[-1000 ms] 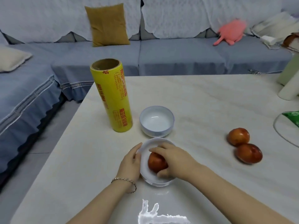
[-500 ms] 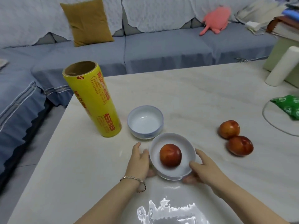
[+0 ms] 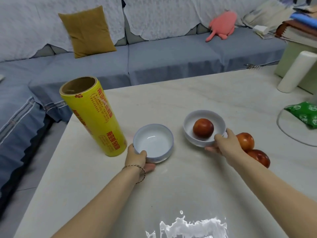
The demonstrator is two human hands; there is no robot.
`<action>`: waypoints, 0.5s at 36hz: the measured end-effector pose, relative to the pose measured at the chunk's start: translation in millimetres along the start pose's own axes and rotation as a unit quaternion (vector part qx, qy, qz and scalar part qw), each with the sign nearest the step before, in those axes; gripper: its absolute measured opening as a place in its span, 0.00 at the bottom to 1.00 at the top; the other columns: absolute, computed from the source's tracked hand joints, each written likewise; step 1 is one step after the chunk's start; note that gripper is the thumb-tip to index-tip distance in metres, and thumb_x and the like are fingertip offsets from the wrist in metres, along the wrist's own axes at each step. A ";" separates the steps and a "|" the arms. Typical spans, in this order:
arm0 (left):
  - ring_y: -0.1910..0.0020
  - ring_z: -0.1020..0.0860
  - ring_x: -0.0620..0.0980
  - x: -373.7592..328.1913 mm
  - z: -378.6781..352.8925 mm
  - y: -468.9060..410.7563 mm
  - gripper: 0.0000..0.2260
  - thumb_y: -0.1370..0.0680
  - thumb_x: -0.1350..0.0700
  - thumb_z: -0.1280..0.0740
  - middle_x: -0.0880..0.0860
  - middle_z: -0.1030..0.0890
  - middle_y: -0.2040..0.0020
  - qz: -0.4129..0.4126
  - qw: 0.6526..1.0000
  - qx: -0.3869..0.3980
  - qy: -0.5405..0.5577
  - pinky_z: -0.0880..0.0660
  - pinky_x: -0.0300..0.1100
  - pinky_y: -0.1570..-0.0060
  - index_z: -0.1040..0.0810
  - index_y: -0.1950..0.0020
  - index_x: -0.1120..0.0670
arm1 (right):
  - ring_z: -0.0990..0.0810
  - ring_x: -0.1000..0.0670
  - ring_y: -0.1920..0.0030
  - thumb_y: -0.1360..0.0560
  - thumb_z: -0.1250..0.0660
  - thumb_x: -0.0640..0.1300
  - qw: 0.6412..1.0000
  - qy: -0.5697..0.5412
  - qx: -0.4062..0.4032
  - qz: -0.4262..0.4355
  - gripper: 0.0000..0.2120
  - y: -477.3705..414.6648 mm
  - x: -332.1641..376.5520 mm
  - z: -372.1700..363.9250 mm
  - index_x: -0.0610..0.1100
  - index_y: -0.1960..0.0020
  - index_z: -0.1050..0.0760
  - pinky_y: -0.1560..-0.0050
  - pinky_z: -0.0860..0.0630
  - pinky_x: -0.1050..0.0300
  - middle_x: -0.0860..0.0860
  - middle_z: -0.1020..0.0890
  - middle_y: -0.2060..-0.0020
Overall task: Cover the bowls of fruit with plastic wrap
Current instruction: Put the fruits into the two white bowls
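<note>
You grip 2 white bowls on a pale, marble-patterned table (image 3: 188,100), with a blue-grey sofa (image 3: 171,55) behind it.
Your left hand (image 3: 137,158) clamps the near rim of the empty bowl (image 3: 154,143), thumb on top and fingers curled underneath; just left of it stands 1 upright yellow roll of plastic wrap (image 3: 93,117). Your right hand (image 3: 226,145) pinches the near rim of the filled bowl (image 3: 204,115), thumb on the edge, with 1 red fruit (image 3: 203,127) inside (you cannot tell whether this bowl touches the table). 2 loose fruits (image 3: 246,140) lie just behind that wrist. On the sofa rest 1 mustard cushion (image 3: 86,31) and 1 pink toy (image 3: 222,25).
</note>
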State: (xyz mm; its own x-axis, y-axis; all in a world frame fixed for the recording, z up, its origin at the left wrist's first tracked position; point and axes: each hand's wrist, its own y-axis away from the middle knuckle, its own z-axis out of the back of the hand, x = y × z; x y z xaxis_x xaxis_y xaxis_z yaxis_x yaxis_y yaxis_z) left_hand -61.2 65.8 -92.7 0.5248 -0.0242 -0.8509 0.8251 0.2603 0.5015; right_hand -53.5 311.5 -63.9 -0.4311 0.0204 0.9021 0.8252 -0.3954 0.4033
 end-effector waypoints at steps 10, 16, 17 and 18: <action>0.73 0.20 0.56 17.4 25.7 42.8 0.24 0.25 0.68 0.44 0.62 0.21 0.54 -0.017 0.985 0.121 -0.122 0.22 0.43 0.75 0.34 0.37 0.43 | 0.19 0.39 0.62 0.22 0.45 0.40 1.000 0.024 0.008 -0.012 0.14 -28.4 0.7 -26.6 0.43 0.37 0.36 0.50 0.21 0.46 0.41 0.20 0.53; 0.70 0.20 0.58 22.3 17.6 53.7 0.24 0.24 0.68 0.44 0.61 0.20 0.64 -0.038 0.975 0.159 -0.154 0.19 0.45 0.69 0.35 0.38 0.40 | 0.25 0.40 0.44 0.24 0.39 0.48 0.872 0.436 -0.116 0.190 0.18 -15.8 -6.3 26.5 0.41 0.37 0.27 0.48 0.29 0.51 0.41 0.23 0.45; 0.70 0.20 0.59 22.8 16.6 54.3 0.24 0.23 0.67 0.44 0.61 0.20 0.66 -0.042 0.974 0.161 -0.155 0.19 0.45 0.69 0.35 0.38 0.39 | 0.28 0.39 0.41 0.25 0.38 0.47 0.839 0.491 -0.130 0.193 0.19 -16.4 -7.5 35.9 0.42 0.36 0.28 0.46 0.30 0.50 0.40 0.26 0.41; 0.69 0.20 0.59 23.5 15.9 54.1 0.24 0.23 0.67 0.44 0.61 0.20 0.67 -0.045 0.974 0.162 -0.153 0.20 0.45 0.69 0.35 0.37 0.39 | 0.31 0.38 0.39 0.25 0.38 0.48 0.819 0.530 -0.133 0.174 0.21 -17.5 -8.1 43.6 0.44 0.34 0.30 0.44 0.31 0.48 0.39 0.28 0.40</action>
State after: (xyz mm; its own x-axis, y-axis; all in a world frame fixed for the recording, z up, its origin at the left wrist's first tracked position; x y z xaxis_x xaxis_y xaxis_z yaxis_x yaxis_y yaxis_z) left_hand -0.9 64.0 -83.1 0.4436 -0.3325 -0.8322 0.8678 -0.0725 0.4916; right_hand -48.6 358.3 -71.5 -0.3785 -0.8891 0.2574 0.9172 -0.3976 -0.0244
